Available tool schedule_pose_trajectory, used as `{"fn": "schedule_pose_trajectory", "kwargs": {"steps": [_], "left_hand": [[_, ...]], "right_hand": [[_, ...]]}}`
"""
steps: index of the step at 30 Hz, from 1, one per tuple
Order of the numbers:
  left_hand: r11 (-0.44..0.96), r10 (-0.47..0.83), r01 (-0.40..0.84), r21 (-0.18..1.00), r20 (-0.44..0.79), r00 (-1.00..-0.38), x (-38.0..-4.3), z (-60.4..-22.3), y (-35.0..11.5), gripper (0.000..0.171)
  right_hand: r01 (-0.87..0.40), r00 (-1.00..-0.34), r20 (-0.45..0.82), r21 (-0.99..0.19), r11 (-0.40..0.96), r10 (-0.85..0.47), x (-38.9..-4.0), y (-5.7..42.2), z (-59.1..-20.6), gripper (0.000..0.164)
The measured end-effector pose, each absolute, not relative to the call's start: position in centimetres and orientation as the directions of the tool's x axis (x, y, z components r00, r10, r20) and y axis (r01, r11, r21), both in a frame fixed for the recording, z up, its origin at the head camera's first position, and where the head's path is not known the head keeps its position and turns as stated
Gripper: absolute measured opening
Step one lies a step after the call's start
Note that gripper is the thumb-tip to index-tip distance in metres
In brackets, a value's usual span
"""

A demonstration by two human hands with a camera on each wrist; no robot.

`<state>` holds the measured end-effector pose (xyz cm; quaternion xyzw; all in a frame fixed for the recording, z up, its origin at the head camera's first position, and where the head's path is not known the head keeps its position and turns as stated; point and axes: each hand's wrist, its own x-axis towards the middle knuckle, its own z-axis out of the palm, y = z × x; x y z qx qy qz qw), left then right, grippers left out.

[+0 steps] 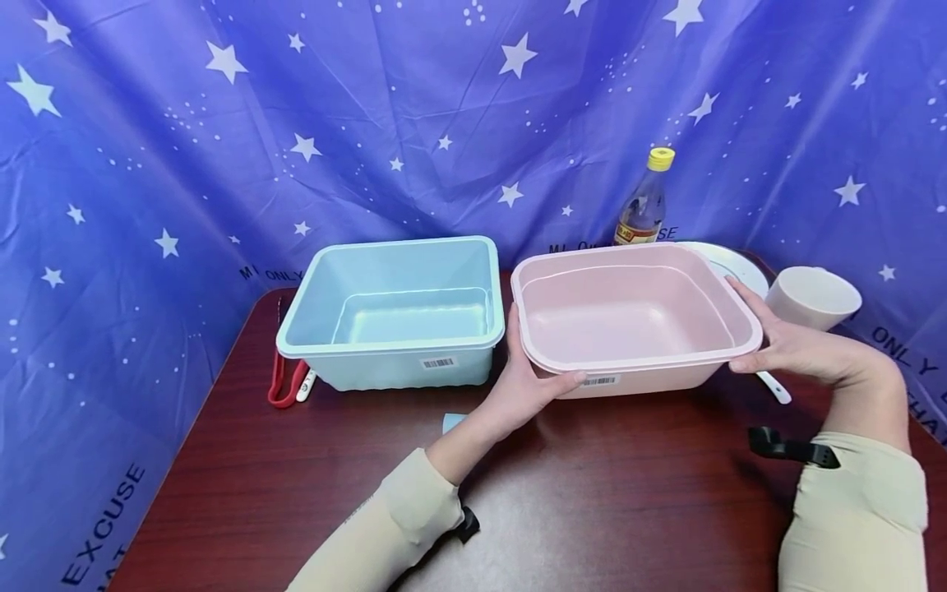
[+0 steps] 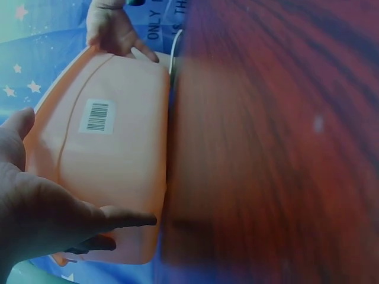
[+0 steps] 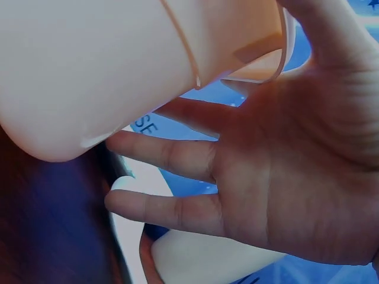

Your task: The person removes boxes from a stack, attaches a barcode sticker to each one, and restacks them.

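Observation:
Both hands hold a pink plastic basin (image 1: 629, 316), with nothing seen inside it. My left hand (image 1: 518, 386) grips its left end, the thumb along the front wall near the barcode label. On the opposite end, my right hand (image 1: 792, 345) holds the rim; in the right wrist view the other fingers (image 3: 166, 157) spread against the basin's outer wall. Whether the base touches the table cannot be told. Left of it stands a light blue basin (image 1: 403, 370), its inside bare, close to my left fingers.
Behind the pink basin are a bottle with a yellow cap (image 1: 661, 159) and a white plate (image 1: 732, 263). A white mug (image 1: 814, 296) and a white handle (image 1: 774, 386) lie at right. A red-handled tool (image 1: 284, 386) lies at left. A small blue thing (image 1: 452, 422) shows behind my left wrist.

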<state>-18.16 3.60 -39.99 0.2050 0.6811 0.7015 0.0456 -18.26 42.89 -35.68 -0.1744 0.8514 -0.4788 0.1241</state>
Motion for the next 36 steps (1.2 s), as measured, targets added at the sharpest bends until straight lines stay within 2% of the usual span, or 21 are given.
{"fn": "schedule_pose_trajectory", "kwargs": {"steps": [5,12,16,24,29,32,36], "left_hand": [[0.007,0.331,0.189,0.982,0.177,-0.927,-17.3,-39.4,3.9,0.128],[0.025,0.312,0.229,0.973,0.21,-0.927,-16.6,-38.3,3.9,0.127],[-0.009,0.319,0.249,0.968,0.239,-0.917,-16.3,-37.5,3.7,0.125],[-0.122,0.352,0.265,0.956,0.292,-0.889,-15.8,-35.7,3.3,0.126],[-0.16,0.365,0.249,0.955,0.292,-0.884,-15.3,-34.4,2.9,0.124],[-0.135,0.353,0.239,0.962,0.271,-0.895,-15.0,-33.6,2.4,0.125],[-0.113,0.337,0.235,0.965,0.26,-0.905,-14.8,-32.8,1.7,0.128]], "right_hand": [[-0.226,-0.905,0.018,-0.867,0.445,-0.424,-17.6,43.4,-35.3,0.113],[-0.293,-0.893,0.096,-0.866,0.405,-0.441,-17.0,43.1,-33.8,0.116],[-0.283,-0.91,0.091,-0.85,0.444,-0.405,-16.4,43.2,-33.2,0.115],[-0.347,-0.916,0.176,-0.799,0.491,-0.361,-14.9,42.9,-31.3,0.116],[-0.42,-0.886,0.295,-0.838,0.348,-0.358,-14.3,42.9,-30.8,0.119],[-0.435,-0.879,0.333,-0.854,0.286,-0.341,-14.1,42.5,-30.3,0.122],[-0.45,-0.88,0.359,-0.84,0.304,-0.311,-13.9,41.4,-29.5,0.126]]}}
